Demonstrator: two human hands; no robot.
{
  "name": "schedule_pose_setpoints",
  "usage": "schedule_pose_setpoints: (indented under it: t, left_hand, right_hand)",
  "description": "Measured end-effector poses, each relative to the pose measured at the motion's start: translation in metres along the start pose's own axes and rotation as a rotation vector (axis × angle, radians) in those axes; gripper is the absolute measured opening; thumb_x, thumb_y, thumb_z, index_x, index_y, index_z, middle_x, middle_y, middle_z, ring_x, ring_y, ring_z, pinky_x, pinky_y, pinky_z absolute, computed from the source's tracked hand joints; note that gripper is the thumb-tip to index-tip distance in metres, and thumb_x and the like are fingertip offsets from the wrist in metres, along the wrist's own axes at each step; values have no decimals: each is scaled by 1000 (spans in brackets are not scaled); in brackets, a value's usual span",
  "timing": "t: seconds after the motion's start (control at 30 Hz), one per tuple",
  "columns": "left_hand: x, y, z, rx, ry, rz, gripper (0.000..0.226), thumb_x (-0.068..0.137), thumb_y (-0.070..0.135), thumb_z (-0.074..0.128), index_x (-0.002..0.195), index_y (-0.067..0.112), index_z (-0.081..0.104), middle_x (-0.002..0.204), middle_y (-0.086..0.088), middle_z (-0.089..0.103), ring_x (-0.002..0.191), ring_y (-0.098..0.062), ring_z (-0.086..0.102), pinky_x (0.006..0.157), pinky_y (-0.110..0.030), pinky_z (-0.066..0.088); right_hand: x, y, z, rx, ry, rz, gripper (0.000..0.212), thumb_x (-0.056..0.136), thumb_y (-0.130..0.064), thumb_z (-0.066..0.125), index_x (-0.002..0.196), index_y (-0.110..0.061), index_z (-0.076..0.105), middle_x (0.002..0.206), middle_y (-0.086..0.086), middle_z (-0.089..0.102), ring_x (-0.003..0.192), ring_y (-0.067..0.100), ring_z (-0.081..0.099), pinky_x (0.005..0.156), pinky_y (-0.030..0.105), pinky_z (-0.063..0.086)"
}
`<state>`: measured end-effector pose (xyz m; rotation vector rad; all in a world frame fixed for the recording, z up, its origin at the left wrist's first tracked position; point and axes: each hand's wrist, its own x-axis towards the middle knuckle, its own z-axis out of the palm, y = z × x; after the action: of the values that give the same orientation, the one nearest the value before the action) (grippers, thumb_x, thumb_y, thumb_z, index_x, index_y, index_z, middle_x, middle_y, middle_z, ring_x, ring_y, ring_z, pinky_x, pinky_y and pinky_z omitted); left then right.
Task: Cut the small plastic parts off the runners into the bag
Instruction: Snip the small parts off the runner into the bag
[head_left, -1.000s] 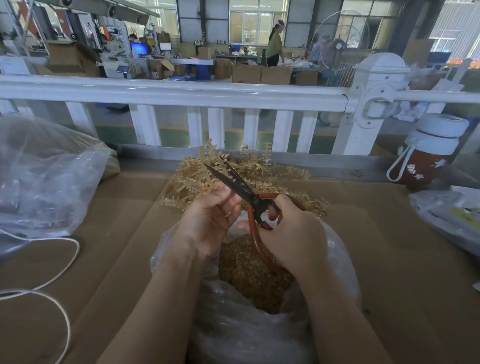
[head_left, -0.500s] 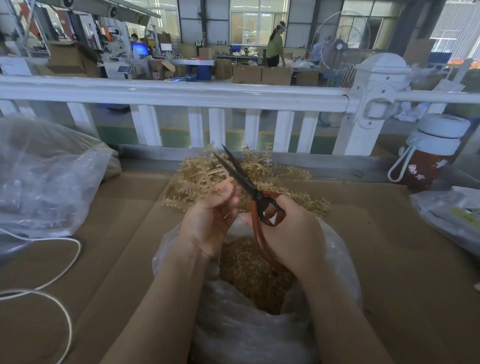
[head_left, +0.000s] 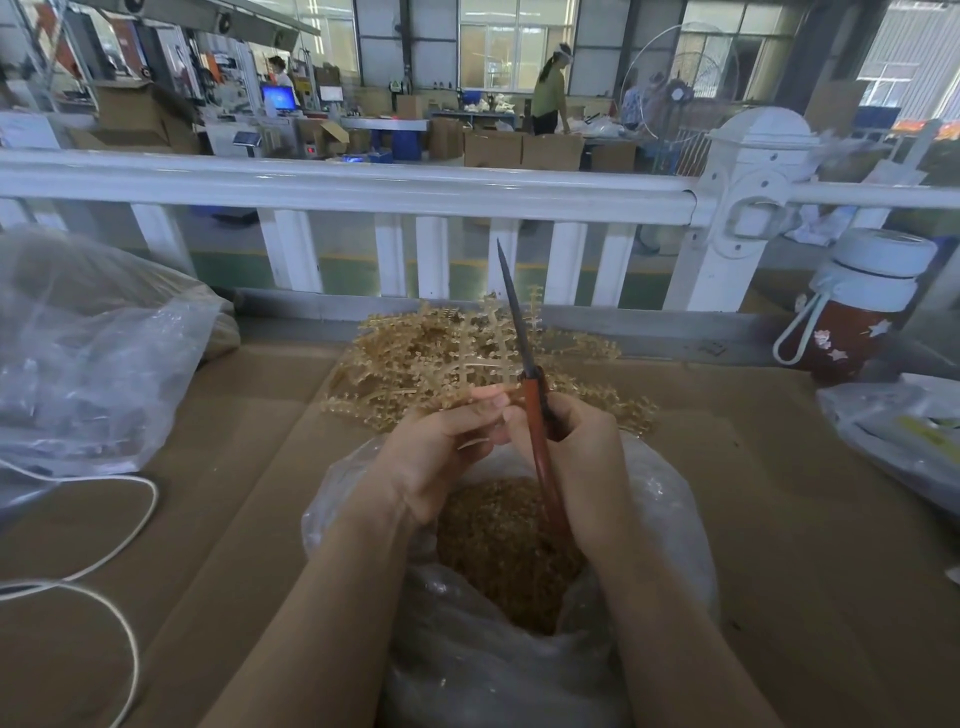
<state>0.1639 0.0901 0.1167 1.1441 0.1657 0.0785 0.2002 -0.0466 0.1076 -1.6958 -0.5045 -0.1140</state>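
My left hand (head_left: 441, 452) pinches a tan plastic runner (head_left: 483, 353) with small parts on its branches, holding it upright above the bag. My right hand (head_left: 576, 467) grips red-handled scissors (head_left: 530, 410); their dark blades are closed and point up and away, right beside the runner. Below both hands a clear plastic bag (head_left: 670, 519) stands open, with a heap of small tan cut parts (head_left: 504, 551) inside. A pile of more tan runners (head_left: 395, 364) lies on the cardboard behind the bag.
A cardboard-covered table (head_left: 779, 519) ends at a white railing (head_left: 363, 192). A large clear bag (head_left: 88, 353) and a white cord (head_left: 119, 551) are on the left. A red bottle with a white lid (head_left: 857, 306) and another plastic bag (head_left: 898, 436) sit on the right.
The scissors have swung from leaning left to nearly upright and their blades have closed. My left hand has raised a runner so that it stands beside the blades.
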Motion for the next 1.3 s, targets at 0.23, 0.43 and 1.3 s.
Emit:
schedule_pose_setpoints:
  t: [0.23,0.43,1.3]
  left_hand:
    - [4,1,-9,-110,21,26,52,65,14,86,113,7,67,98,-6,74,92,-18,73,83,-32,54]
    - [8,2,-13,-146,123,245,88,57,4,89,134,25,55,110,-4,68,93,-18,70,83,-35,58]
    - [10,-9,-15,117,-56,329,21,75,30,82,86,13,78,91,-10,74,91,-24,69,87,-43,56]
  right_hand:
    - [1,2,-1,49,71,13,17,88,-10,71,74,-20,70,68,-2,73,63,7,69,62,15,52]
    - [1,-1,-4,80,60,34,18,85,-1,68,71,-12,68,59,-3,69,53,0,63,55,8,46]
    - [4,-2,-6,25,-20,80,22,89,-10,67,68,-15,65,56,1,67,46,2,57,50,12,44]
